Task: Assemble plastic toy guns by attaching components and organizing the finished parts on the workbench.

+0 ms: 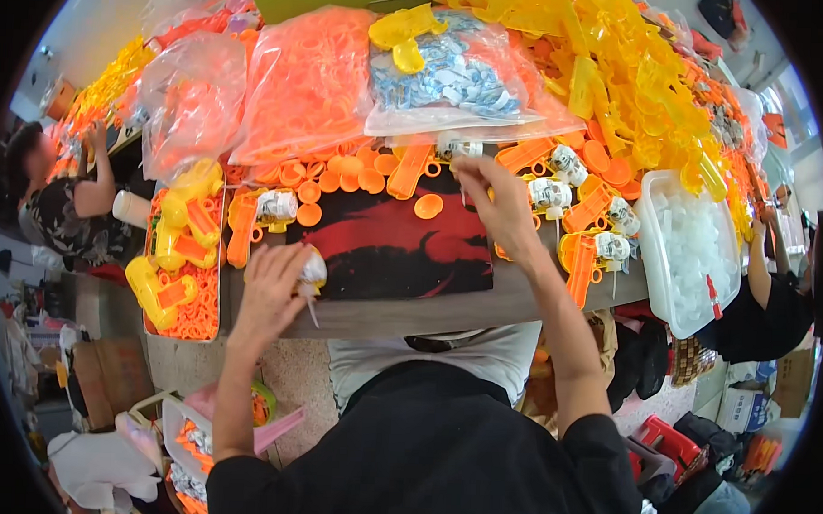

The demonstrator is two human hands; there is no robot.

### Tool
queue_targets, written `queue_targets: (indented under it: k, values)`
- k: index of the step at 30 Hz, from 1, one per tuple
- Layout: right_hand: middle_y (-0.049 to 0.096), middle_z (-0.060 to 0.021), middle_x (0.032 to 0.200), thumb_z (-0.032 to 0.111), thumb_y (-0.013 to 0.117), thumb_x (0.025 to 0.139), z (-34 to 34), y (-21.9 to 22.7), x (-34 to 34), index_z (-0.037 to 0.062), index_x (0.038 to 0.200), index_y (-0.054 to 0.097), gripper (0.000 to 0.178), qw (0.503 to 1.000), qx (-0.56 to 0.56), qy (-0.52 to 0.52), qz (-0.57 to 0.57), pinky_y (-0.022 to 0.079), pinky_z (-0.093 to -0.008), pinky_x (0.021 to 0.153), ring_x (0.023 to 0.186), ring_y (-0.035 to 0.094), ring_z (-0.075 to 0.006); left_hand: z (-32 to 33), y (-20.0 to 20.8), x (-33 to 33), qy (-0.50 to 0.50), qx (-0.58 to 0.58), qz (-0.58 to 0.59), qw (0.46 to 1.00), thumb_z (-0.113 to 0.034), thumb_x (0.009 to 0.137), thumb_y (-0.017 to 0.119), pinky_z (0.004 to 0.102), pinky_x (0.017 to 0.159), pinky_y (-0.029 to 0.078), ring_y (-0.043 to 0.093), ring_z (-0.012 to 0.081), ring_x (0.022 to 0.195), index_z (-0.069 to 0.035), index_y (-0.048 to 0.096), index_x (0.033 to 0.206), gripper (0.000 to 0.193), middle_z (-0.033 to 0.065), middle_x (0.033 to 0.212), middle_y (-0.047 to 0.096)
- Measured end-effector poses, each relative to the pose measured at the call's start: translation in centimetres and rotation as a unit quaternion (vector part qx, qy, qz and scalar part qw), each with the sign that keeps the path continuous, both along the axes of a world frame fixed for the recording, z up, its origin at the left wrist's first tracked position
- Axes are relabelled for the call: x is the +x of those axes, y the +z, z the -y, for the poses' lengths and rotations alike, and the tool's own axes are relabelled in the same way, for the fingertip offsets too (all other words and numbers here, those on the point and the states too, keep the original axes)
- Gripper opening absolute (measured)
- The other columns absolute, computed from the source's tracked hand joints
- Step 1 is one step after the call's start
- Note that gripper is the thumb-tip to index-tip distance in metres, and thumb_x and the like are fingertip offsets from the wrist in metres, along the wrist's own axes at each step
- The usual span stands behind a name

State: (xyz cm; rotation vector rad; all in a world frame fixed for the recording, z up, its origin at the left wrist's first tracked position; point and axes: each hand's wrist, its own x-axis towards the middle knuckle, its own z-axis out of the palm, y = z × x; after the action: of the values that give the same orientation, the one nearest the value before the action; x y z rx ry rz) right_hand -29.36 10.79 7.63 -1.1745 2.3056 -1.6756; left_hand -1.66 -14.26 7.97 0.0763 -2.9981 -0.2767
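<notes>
On the left part of the table, my left hand point(273, 275) curls over a white printed cylinder point(313, 270) with a pale strip hanging from it. Its fingers are closed against the piece and partly hide it. Farther forward, my right hand point(493, 192) has its fingertips pinched at the lower edge of another white printed cylinder point(461, 147), beside an orange handle piece point(409, 172). A pale strip hangs just below those fingertips. Between my hands lies a dark mat with a red pattern point(394, 247). One loose orange cap point(428, 206) rests on it.
Bags of orange parts point(309, 81) and blue-white pieces point(445, 81) lie at the back, beside heaped yellow shells point(600, 55). Orange handles with white cylinders point(582, 263) line the right. A white tub point(668, 298) holds translucent pieces; a tray point(213, 277) stands left. People work on both sides.
</notes>
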Motion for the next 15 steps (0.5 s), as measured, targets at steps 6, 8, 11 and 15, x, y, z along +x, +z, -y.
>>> queue_targets:
  k: [6, 8, 11, 15]
  values:
    - [0.073, -0.0126, 0.097, 0.011, 0.064, 0.095, 7.1, -0.7, -8.5, 0.0006, 0.112, 0.067, 0.021, 0.998, 0.018, -0.020, -0.057, 0.054, -0.0351, 0.078, 0.084, 0.069, -0.0227, -7.0, -1.4, -6.2, -0.079, 0.056, -0.029, 0.995, -0.015, 0.070, 0.078, 0.0507, 0.115, 0.032, 0.046, 0.0336, 0.131, -0.005, 0.050, 0.141, 0.077, 0.0133, 0.140, 0.052]
    - [0.073, -0.0129, 0.097, 0.012, 0.065, 0.093, 7.5, -0.6, -9.9, 0.0022, 0.111, 0.068, 0.021, 0.993, 0.000, -0.042, -0.109, 0.054, -0.0353, 0.078, 0.084, 0.068, -0.0251, -9.1, -1.9, -8.4, -0.103, 0.054, -0.035, 0.993, -0.017, 0.072, 0.078, 0.0494, 0.117, 0.028, 0.043, 0.0319, 0.134, -0.006, 0.046, 0.145, 0.080, 0.0123, 0.142, 0.049]
    - [0.073, -0.0133, 0.096, 0.015, 0.065, 0.092, 4.7, -1.2, -14.5, 0.0031, 0.110, 0.068, 0.022, 0.966, 0.030, -0.179, -0.185, 0.054, -0.0357, 0.078, 0.084, 0.069, -0.0272, -10.9, -2.9, -10.5, -0.122, 0.043, -0.046, 0.991, -0.017, 0.075, 0.078, 0.0479, 0.118, 0.025, 0.040, 0.0312, 0.135, -0.007, 0.043, 0.147, 0.080, 0.0122, 0.144, 0.046]
    - [0.073, -0.0157, 0.097, 0.016, 0.062, 0.092, -1.1, 0.1, -21.4, 0.0054, 0.107, 0.070, 0.020, 0.937, 0.064, -0.287, -0.191, 0.054, -0.0394, 0.079, 0.090, 0.071, -0.0305, -11.1, -3.1, -11.4, -0.129, 0.030, -0.061, 0.989, -0.016, 0.075, 0.078, 0.0476, 0.115, 0.028, 0.040, 0.0314, 0.134, -0.005, 0.042, 0.147, 0.082, 0.0127, 0.144, 0.045]
